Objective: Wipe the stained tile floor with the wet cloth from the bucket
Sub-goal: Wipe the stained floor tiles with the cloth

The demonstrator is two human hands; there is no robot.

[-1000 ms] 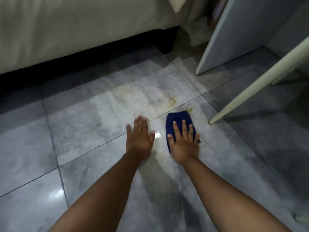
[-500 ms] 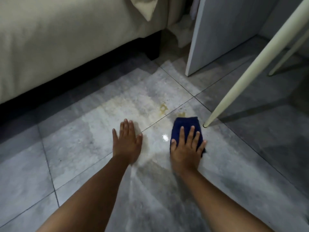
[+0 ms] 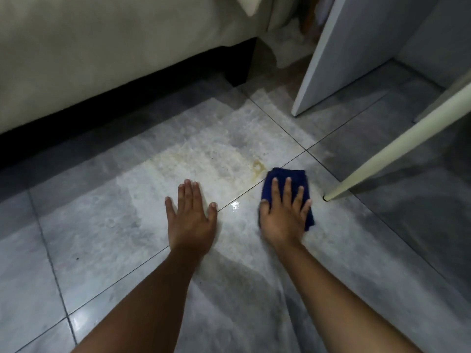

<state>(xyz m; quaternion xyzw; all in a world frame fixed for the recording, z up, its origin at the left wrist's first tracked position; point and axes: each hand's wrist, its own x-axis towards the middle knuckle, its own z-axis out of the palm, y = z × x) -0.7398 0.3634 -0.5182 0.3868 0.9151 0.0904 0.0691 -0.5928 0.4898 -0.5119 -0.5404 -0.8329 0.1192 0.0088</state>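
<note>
Cloth (image 3: 286, 183) lies right of centre under our flat right hand (image 3: 283, 215); left hand (image 3: 190, 217) flat on floor (image 3: 102, 238). We advise firm strokes leftward across yellow stain (image 3: 257, 166).

The right hand (image 3: 284, 212) presses flat on the blue cloth (image 3: 293, 177) just right of a yellowish stain (image 3: 258, 166); the left hand (image 3: 191, 215) rests flat on the tile floor (image 3: 102, 225).

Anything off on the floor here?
Yes: a yellowish stain just left of the cloth, with a paler smear spreading left. Right hand presses the cloth; left hand lies flat on the floor.
</note>
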